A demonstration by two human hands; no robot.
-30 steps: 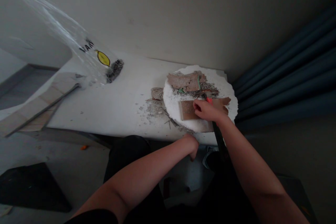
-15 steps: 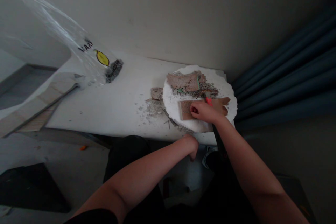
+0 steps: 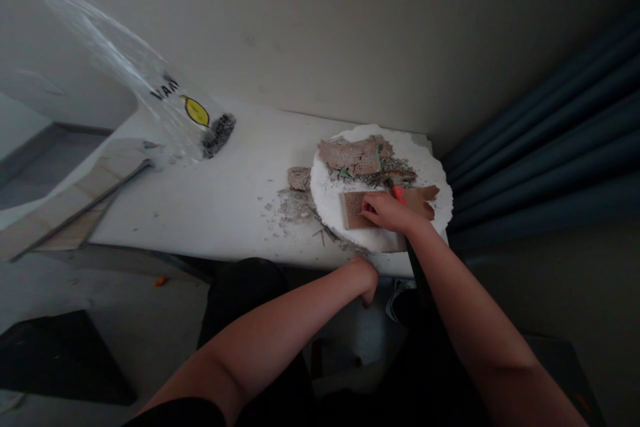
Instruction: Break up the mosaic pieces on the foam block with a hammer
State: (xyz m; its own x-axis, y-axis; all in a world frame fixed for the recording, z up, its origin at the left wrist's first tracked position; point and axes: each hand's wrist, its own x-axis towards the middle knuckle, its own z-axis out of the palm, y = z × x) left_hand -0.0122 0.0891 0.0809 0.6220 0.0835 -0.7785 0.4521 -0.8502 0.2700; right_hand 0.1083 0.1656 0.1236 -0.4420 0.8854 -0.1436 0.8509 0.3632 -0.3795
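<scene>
Right hand (image 3: pixel 384 210): curled over flat brown board (image 3: pixel 353 212)
Left hand (image 3: pixel 366 277): bent beside long white table (image 3: pixel 225 207)
In both hands: can't tell

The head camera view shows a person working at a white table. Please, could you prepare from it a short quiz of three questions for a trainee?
1. Multiple choice: where is the left hand?
A) against the blue curtain
B) near the front edge of the white table
C) flat on the floor

2. True or false: the right hand is over the brown textured panel.

3. Fill in the colour: the printed oval on the clear plastic bag is ____.

Key: 1. B; 2. True; 3. yellow.
</scene>
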